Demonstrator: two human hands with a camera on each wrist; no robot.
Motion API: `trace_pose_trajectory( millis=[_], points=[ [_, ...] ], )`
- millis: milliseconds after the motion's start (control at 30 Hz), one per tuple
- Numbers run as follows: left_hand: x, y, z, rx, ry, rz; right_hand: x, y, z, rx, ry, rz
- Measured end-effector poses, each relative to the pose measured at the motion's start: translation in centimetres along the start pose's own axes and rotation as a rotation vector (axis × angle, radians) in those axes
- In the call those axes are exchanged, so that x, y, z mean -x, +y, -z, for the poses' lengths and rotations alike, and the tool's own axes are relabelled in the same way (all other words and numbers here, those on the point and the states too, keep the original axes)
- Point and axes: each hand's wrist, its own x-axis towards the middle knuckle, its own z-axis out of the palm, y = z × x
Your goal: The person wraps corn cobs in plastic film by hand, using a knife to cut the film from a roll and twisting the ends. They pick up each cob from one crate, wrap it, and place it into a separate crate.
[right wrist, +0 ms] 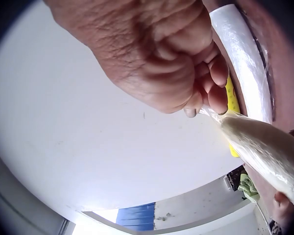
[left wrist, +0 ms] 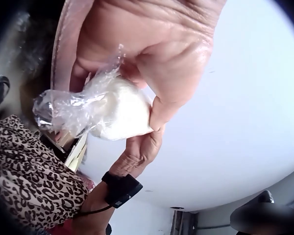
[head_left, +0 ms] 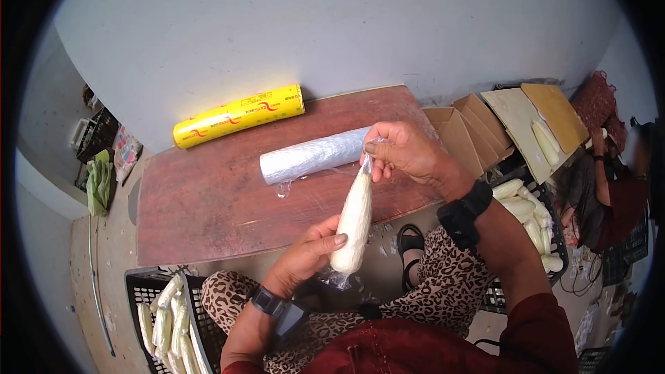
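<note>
A pale ear of corn in clear cling film is held up at a slant over the table's front edge. My left hand grips its thick lower end, thumb across the front. At the narrow top, my right hand pinches the gathered film between thumb and fingers. Loose crumpled film sticks out past the thick end in the left wrist view. Twisted film runs from the right fingertips to the corn in the right wrist view. Behind the hands lies a roll of cling film on the reddish table.
A yellow printed tube lies along the table's back edge by the wall. Black crates hold wrapped corn at lower left and more corn at right. Cardboard boxes stand beside the table. Another person sits at far right.
</note>
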Motion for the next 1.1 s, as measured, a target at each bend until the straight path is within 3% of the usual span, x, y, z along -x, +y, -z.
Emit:
trace_pose_trajectory(
  millis=[200,300,400,600,700,800,1000,1100],
  points=[
    [-0.6,-0.2,-0.4,0.091,-0.066,-0.071,-0.6,0.4,-0.8,-0.041,-0.018,0.029],
    [-0.9,-0.3,-0.3,-0.015,-0.01,-0.136,-0.7,0.6,-0.9,-0.033,-0.011,0.063],
    [-1.1,-0.9,0.0,-0.256,0.197,-0.127,-0.8,0.8,-0.6,0.034,-0.007,0.058],
    [-0.8,-0.1,-0.2,-0.258,0.261,-0.057,-0.6,0.7,-0.3,0.084,-0.037,0.101],
    [-0.7,-0.1,0.2,-0.172,0.191,-0.003,-0.7,0.7,-0.2,0.1,-0.062,0.121],
    [-1.0,-0.4,-0.3,-0.105,0.161,-0.141,-0.9,0.9,-0.1,0.131,-0.06,0.123],
    [-0.9,-0.1,-0.2,0.042,0.035,-0.043,-0.2,-0.1,-0.9,0.118,-0.085,0.061],
    [-0.8,-0.1,-0.8,0.024,-0.026,-0.087,0.0,-0.2,-1.3,0.071,-0.131,0.047]
  ],
)
